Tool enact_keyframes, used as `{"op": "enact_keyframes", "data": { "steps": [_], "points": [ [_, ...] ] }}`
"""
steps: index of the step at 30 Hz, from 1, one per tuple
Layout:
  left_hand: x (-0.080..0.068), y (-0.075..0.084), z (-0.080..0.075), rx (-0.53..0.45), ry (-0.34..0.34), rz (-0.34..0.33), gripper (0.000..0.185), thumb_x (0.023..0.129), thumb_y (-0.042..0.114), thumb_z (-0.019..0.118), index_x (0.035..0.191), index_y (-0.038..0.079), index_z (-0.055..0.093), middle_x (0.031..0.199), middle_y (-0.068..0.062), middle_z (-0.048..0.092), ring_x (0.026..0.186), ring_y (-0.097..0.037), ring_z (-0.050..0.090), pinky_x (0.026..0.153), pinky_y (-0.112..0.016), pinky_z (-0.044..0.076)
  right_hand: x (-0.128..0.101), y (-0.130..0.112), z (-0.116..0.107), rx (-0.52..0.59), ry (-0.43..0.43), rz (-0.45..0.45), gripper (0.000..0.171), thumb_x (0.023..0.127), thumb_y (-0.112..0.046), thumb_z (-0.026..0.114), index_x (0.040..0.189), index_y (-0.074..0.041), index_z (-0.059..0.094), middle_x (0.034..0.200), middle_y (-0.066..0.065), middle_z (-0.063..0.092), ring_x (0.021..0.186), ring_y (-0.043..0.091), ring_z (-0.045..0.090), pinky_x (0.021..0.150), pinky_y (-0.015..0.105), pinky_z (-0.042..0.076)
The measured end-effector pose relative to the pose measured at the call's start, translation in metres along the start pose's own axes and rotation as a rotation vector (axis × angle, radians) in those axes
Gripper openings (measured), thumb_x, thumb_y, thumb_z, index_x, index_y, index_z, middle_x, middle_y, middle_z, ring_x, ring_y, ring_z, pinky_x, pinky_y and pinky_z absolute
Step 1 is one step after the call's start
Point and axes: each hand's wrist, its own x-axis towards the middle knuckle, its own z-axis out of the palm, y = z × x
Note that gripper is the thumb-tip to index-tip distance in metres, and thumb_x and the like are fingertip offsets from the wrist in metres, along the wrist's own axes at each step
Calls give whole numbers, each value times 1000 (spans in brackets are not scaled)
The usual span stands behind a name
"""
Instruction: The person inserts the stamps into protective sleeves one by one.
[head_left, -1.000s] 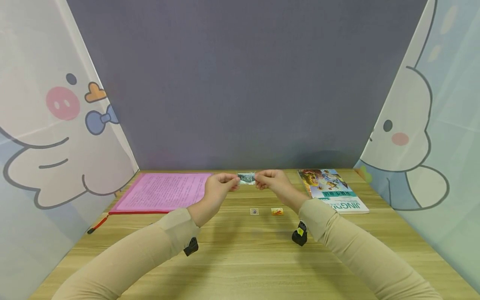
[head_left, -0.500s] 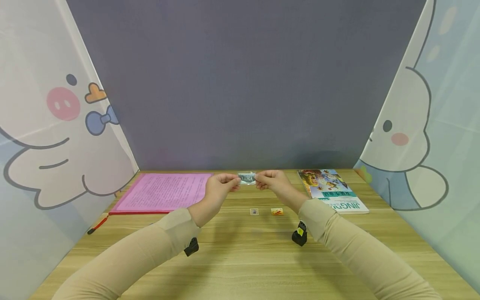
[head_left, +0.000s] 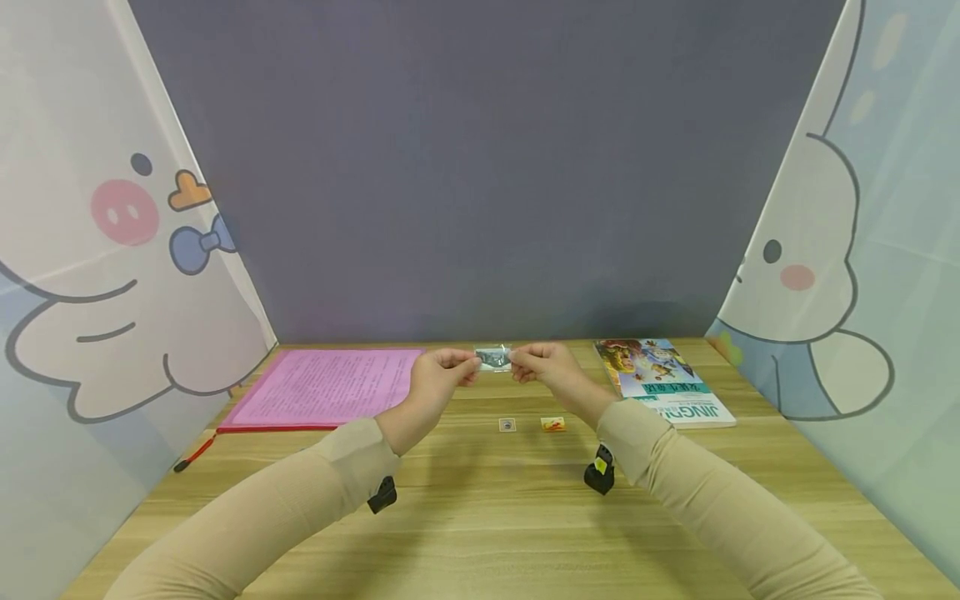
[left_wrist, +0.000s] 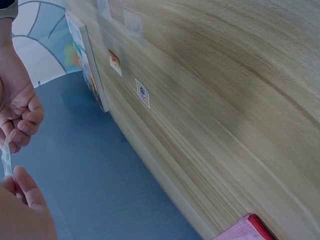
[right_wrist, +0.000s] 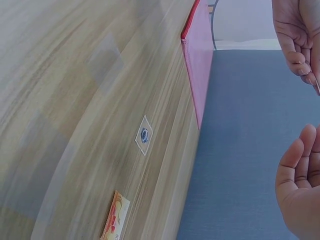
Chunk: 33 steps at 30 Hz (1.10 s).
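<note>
Clear, crinkly plastic is what I see between my two hands: a small transparent packet with a dark print (head_left: 494, 357), held up just above the middle of the frame, over the far part of the light wooden table (head_left: 480, 517). My left hand (head_left: 442, 373) pinches its left end between thumb and fingertips, and my right hand (head_left: 543, 367) pinches its right end the same way, so both are closed on it and it spans the gap between them. In the left wrist view the packet (left_wrist: 6, 159) shows only as a thin edge. Below the hands, at centre frame, a small white square sticker (head_left: 507, 425) and a small orange card (head_left: 552, 424) lie flat near each other. A pink zip folder (head_left: 322, 385) lies centre left, a colourful picture book (head_left: 663, 379) centre right.
</note>
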Motion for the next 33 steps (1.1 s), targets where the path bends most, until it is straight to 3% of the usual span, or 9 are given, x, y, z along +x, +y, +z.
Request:
{"op": "enact_keyframes", "data": {
  "steps": [8, 18, 23, 29, 33],
  "points": [
    [-1, -1, 1, 16, -5, 11, 17, 87, 9, 72, 95, -6, 72, 85, -18, 72, 61, -7, 63, 77, -40, 62, 0, 1, 0, -11, -6, 0, 29, 97, -20, 61, 106, 7, 65, 77, -4, 66, 73, 11, 63, 80, 34, 57],
    [-1, 1, 0, 33, -3, 25, 14, 87, 6, 72, 94, -6, 72, 84, -16, 72, 69, -19, 68, 71, -33, 62, 0, 2, 0, -8, -4, 2, 29, 96, -22, 63, 104, 6, 66, 79, 0, 67, 74, 13, 63, 73, 26, 57],
    [-2, 2, -2, 55, -6, 11, 14, 88, 7, 71, 95, -5, 72, 84, -15, 72, 75, -25, 70, 74, -35, 62, 0, 3, 0, -7, -15, 13, 28, 96, -22, 62, 106, 4, 65, 80, -2, 67, 76, 14, 64, 74, 27, 57],
    [-2, 3, -6, 61, -9, -13, 15, 88, 11, 71, 96, -2, 73, 84, -12, 72, 70, -16, 68, 73, -33, 62, 0, 1, -1, 29, -66, 0, 30, 99, -24, 58, 108, 3, 63, 89, 5, 66, 81, 19, 63, 74, 28, 56],
    [-2, 4, -8, 51, -7, -27, 15, 87, 12, 73, 96, -1, 73, 80, -7, 72, 74, -22, 70, 74, -33, 62, -1, -2, -2, -1, -76, -22, 29, 98, -25, 58, 108, 2, 62, 87, 0, 65, 81, 18, 62, 76, 30, 56]
  ]
}}
